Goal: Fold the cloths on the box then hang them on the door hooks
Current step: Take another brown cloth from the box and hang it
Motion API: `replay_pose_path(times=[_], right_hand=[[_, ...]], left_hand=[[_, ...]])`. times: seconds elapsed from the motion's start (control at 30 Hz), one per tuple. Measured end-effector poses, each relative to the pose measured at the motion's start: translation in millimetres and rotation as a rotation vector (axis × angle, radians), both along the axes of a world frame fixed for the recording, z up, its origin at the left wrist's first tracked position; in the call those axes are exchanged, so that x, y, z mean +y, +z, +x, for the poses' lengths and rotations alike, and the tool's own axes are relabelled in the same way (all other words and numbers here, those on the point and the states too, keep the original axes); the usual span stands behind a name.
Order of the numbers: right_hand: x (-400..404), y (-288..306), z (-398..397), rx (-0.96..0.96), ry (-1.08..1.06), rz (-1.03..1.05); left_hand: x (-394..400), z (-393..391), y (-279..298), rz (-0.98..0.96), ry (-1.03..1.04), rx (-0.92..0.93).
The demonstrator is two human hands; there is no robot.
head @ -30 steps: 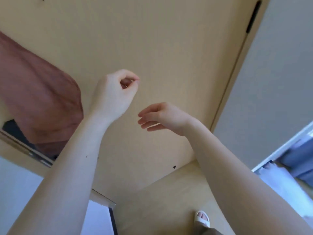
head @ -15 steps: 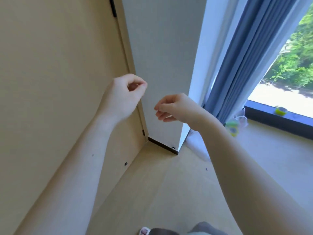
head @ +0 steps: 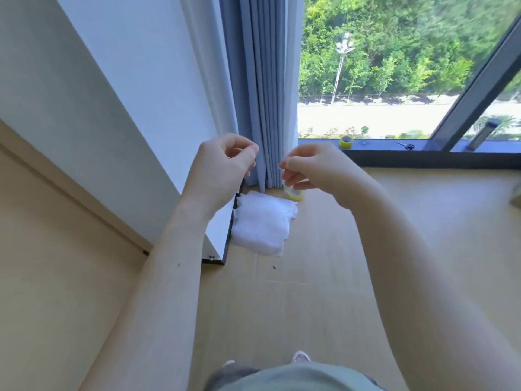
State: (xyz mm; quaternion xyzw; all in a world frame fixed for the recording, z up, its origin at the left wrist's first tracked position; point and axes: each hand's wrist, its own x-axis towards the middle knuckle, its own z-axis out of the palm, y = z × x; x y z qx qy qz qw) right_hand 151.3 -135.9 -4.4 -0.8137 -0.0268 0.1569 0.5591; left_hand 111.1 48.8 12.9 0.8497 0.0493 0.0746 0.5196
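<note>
Head view:
- The left hand (head: 218, 167) is raised in front of the curtain (head: 259, 88), its fingers curled in towards the palm with the thumb meeting the fingertips; nothing shows in its grasp.
- The right hand (head: 313, 170) is raised beside it, a small gap apart, fingers curled and thumb near the forefinger; I cannot tell whether it pinches anything.
- A white cloth (head: 263, 222) lies crumpled on the floor (head: 338, 277), against the foot of the wall corner (head: 217, 235) and just in front of the curtain's hem.
- A yellow roll (head: 294, 194) stands on the floor just beside the cloth's far right corner, partly hidden behind the right hand.
- A second yellow roll (head: 346, 142) sits on the window sill (head: 423, 156), near the sill's left end by the curtain.
- Scissors (head: 406, 145) lie farther right on the sill.
- A door (head: 56, 277) fills the lower left, next to the wall.
- The person's feet (head: 301, 356) show at the bottom edge on the floor.
</note>
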Motion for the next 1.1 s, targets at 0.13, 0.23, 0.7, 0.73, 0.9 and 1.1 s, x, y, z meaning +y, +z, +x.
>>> replay_pose_path(times=[0.13, 0.23, 0.7, 0.73, 0.9, 1.1], right_hand=[[-73.6, -5.0, 7.8, -0.007, -0.153, -0.014], [-119.2, -10.4, 11.3, -0.001, -0.276, -0.003], [-249.4, -18.9, 92.8, 0.017, -0.681, -0.032], [-254.9, -17.9, 102.9, 0.014, -0.699, -0.035], [-278.2, -12.2, 151.8, 0.008, -0.798, -0.048], [-306.4, -20.9, 179.8, 0.032, -0.923, -0.036]], left_hand=[[-59.8, 38.1, -2.9, 0.026, -0.120, 0.022], [-103.2, 67.2, -5.1, 0.053, -0.222, 0.026], [-247.3, 220.6, -17.3, 0.056, -0.638, 0.077], [-253.1, 234.8, -16.4, 0.061, -0.655, 0.084], [-282.5, 300.8, -15.0, 0.081, -0.735, 0.077], [-333.4, 349.7, -22.9, 0.104, -0.871, 0.079]])
